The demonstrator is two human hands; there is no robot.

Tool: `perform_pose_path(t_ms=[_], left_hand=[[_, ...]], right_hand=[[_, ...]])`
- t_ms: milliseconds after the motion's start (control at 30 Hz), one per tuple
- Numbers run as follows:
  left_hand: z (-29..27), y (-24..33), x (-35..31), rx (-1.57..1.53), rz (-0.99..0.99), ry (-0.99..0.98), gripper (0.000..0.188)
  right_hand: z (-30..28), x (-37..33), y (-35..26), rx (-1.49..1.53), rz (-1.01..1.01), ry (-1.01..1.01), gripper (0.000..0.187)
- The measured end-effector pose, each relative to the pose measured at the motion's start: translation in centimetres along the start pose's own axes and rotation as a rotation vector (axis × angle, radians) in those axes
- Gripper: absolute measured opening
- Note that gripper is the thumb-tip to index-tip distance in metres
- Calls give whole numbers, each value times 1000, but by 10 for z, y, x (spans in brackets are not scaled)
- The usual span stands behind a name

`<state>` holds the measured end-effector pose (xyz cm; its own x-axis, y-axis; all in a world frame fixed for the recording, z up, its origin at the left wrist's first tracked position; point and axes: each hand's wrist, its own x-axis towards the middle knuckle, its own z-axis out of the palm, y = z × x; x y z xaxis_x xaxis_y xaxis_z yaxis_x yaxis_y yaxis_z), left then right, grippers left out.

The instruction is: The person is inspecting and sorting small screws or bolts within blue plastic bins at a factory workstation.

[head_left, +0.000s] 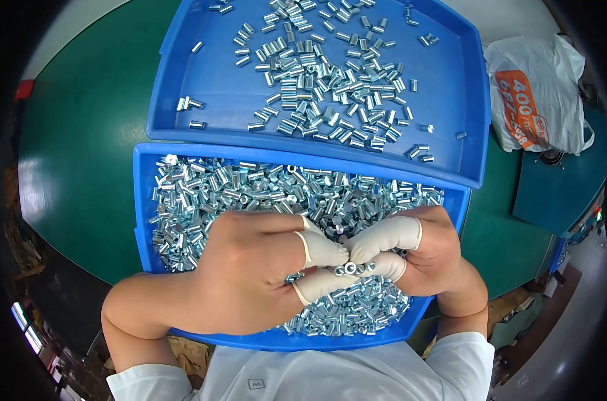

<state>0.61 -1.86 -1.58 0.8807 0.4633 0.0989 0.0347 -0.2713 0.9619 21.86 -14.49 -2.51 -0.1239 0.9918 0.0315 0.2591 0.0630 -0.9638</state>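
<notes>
My left hand [250, 271] and my right hand [429, 250] meet over the near blue tray [141, 207], white finger cots on their thumbs and fingers. Pinched between the fingertips of both is a short row of small shiny metal sleeves [350, 268], their round hollow ends facing me. Both hands are closed on this row. Beneath them the near tray holds a deep heap of the same silvery sleeves [210, 184], partly hidden by my hands and forearms.
Beyond it, a second blue tray [206, 73] carries a looser spread of sleeves [310, 73], and its near edge adjoins the near tray. A white plastic bag [557, 80] with an orange patch lies to the right. Both trays rest on a green tabletop [82, 147].
</notes>
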Motion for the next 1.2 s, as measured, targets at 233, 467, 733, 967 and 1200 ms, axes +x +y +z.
perform_pose_path(t_ms=[233, 467, 733, 967, 1200], left_hand=[[2, 1, -2, 0, 23, 20, 25], [-1, -2, 0, 50, 47, -19, 28], [-4, -1, 0, 65, 55, -32, 28], [-3, 1, 1, 7, 6, -31, 28], [-6, 3, 3, 45, -9, -75, 26]], right_hand=[[2, 1, -1, 33, 15, 12, 20], [2, 2, -1, 47, 12, 24, 20], [2, 1, -1, 40, 9, 19, 19], [2, 0, 3, 64, -40, 14, 17], [0, -1, 4, 68, -18, -3, 17]])
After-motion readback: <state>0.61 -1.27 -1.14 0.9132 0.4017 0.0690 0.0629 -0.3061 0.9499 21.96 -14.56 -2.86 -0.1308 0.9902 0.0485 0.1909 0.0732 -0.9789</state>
